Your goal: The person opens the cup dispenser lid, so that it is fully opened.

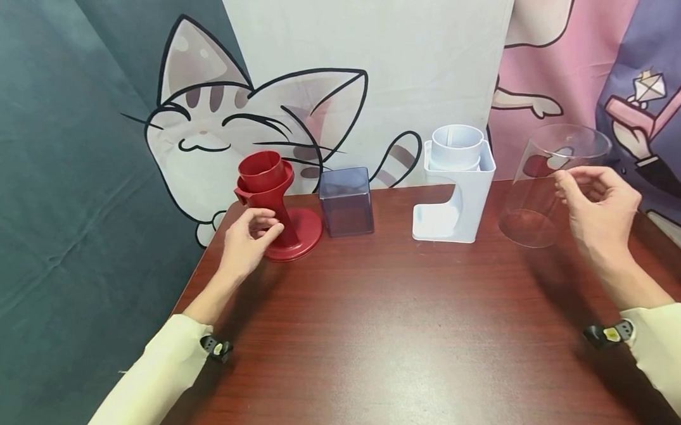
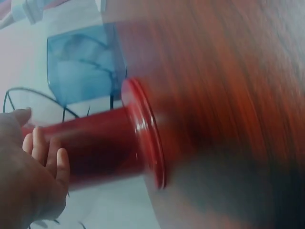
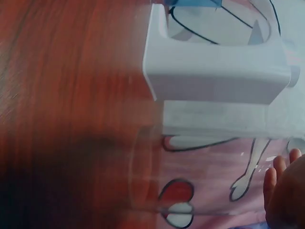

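My left hand (image 1: 250,242), fingers loosely bent, hovers at the near side of a red stand (image 1: 306,232) with a round red cup (image 1: 261,170) in its top. In the left wrist view its fingers (image 2: 62,164) overlap the upper part of the red column. Over at the right, my right hand (image 1: 605,210) is beside a tall clear cylinder (image 1: 528,220), fingers bent and overlapping its upper wall. The right wrist view has these fingers (image 3: 270,183) by the cylinder's upper end. Neither hand shows anything in its grasp.
A tinted see-through square box (image 1: 347,206) stands beside the red stand. Between box and cylinder is a white stand (image 1: 473,210) bearing a white round cup (image 1: 457,149). All stand along the back of the brown table (image 1: 380,337), before a cartoon-printed cloth (image 1: 402,51).
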